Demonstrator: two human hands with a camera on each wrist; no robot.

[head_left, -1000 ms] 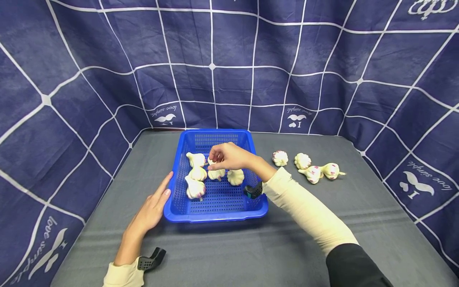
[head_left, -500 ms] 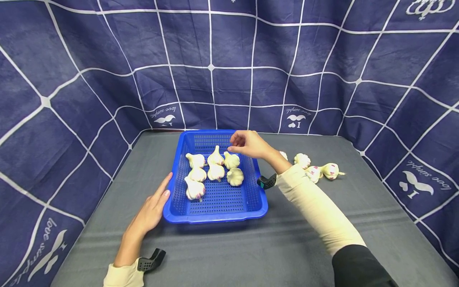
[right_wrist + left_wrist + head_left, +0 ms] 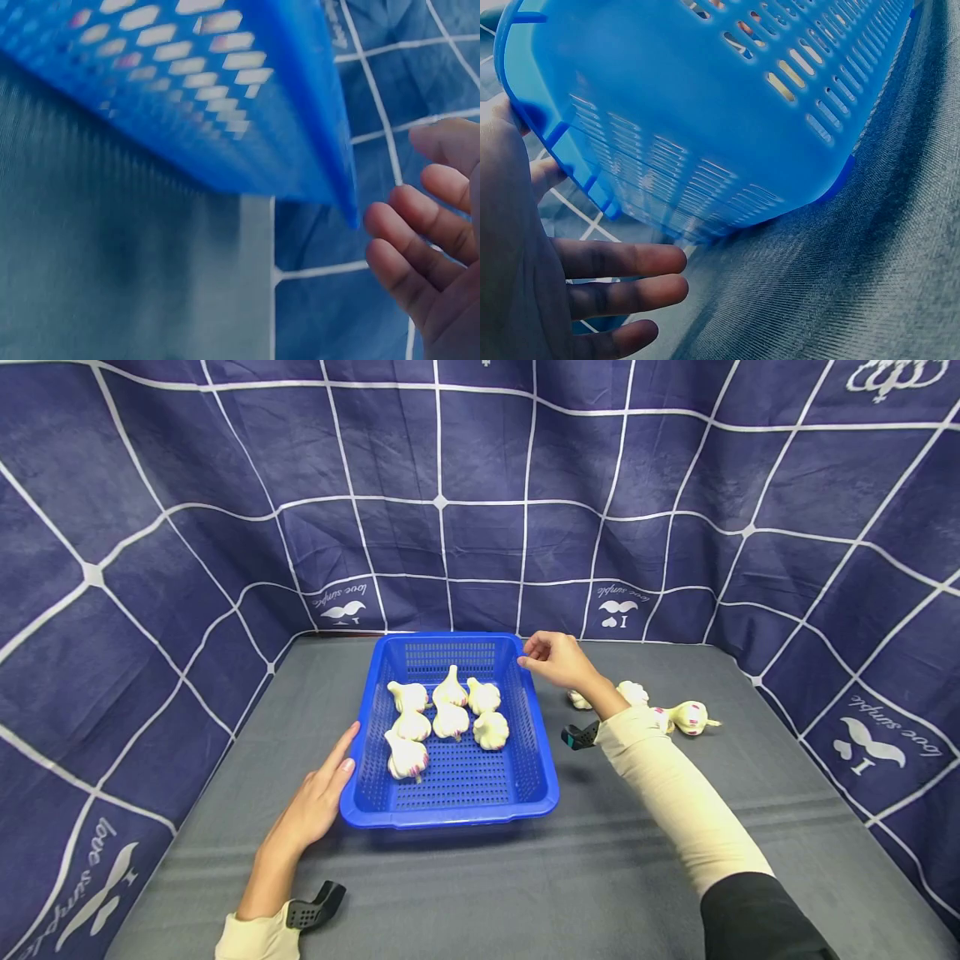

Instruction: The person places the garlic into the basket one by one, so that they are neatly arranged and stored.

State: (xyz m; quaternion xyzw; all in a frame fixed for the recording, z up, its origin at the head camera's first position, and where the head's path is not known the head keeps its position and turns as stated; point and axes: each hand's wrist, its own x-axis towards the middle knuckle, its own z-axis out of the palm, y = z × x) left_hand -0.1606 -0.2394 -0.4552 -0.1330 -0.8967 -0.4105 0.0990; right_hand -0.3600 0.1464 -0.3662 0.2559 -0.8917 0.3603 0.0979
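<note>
A blue plastic basket [image 3: 450,817] with slotted walls stands on the grey cloth. Several white garlic bulbs [image 3: 451,720] with pinkish marks lie inside, grouped toward its left and middle. My left hand [image 3: 313,806] rests against the basket's left rim; in the left wrist view its thumb and one finger are at the rim while the other fingers [image 3: 630,294] stretch out below. Just beyond the back right rim hovers my right hand [image 3: 561,662], its fingers loosely bent and nothing between them. The right wrist view shows those fingers [image 3: 405,229] apart from the basket wall [image 3: 247,150].
More garlic bulbs [image 3: 688,717] lie on the cloth right of the basket, partly hidden behind the right forearm. A navy curtain [image 3: 480,543] with white grid lines surrounds the table [image 3: 465,893] at the back and sides.
My right hand has moved from over the basket's middle to the right, past its rim. A garlic bulb under its fingers earlier now lies released among the others. The left hand stays put.
</note>
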